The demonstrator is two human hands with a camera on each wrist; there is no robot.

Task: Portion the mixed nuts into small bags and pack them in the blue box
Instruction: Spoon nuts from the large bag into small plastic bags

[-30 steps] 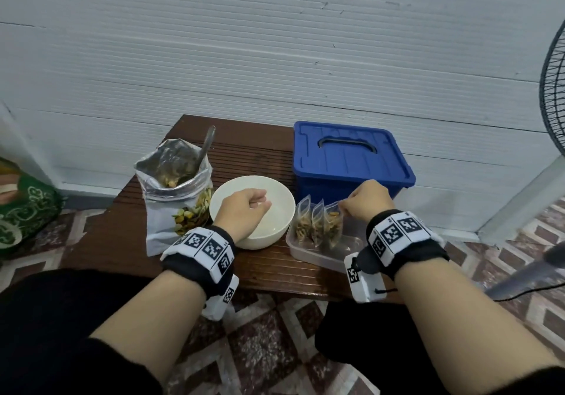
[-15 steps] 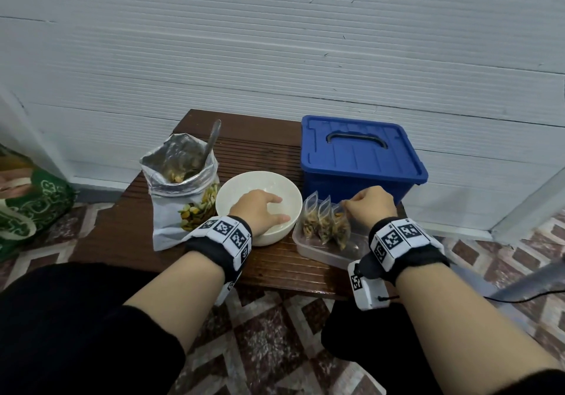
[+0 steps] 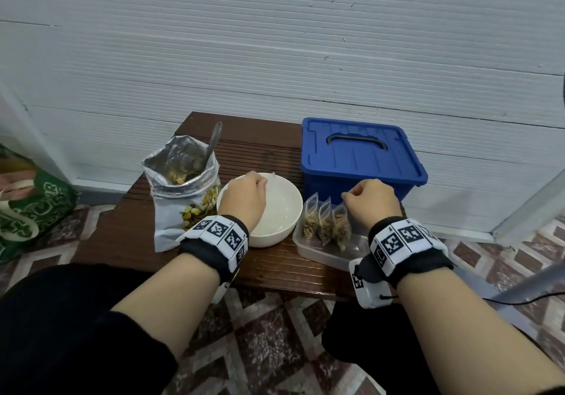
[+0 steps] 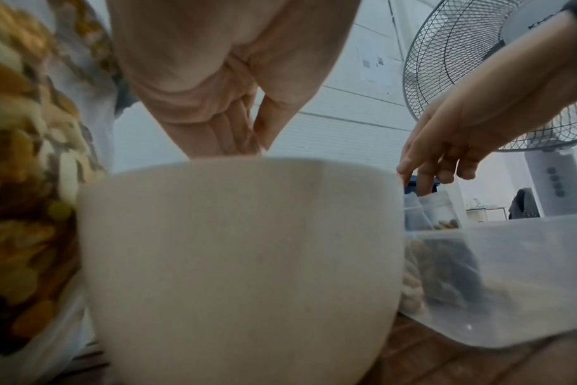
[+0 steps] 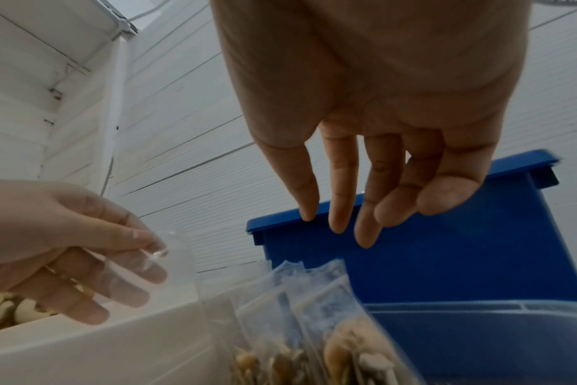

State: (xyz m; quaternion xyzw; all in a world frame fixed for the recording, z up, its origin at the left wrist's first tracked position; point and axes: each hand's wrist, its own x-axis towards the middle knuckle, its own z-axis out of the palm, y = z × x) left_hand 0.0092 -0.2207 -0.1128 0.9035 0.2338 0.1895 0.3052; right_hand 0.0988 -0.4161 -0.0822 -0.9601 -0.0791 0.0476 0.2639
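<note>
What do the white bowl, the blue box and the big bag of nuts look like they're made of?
Bowl: probably ceramic or melamine; thick, opaque wall with a matte cream surface. It's hard to tell which.
Blue box: hard plastic; moulded ribs and a moulded handle in the lid, slight sheen.
Big bag: foil-lined plastic pouch; crinkled silver inside at the open top, printed white outside.

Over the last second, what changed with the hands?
The left hand reached deeper into the white bowl and now pinches an empty clear small bag. The right hand let go of the filled nut bags and hovers open. Blue lidded box, foil nut pouch unchanged.
</note>
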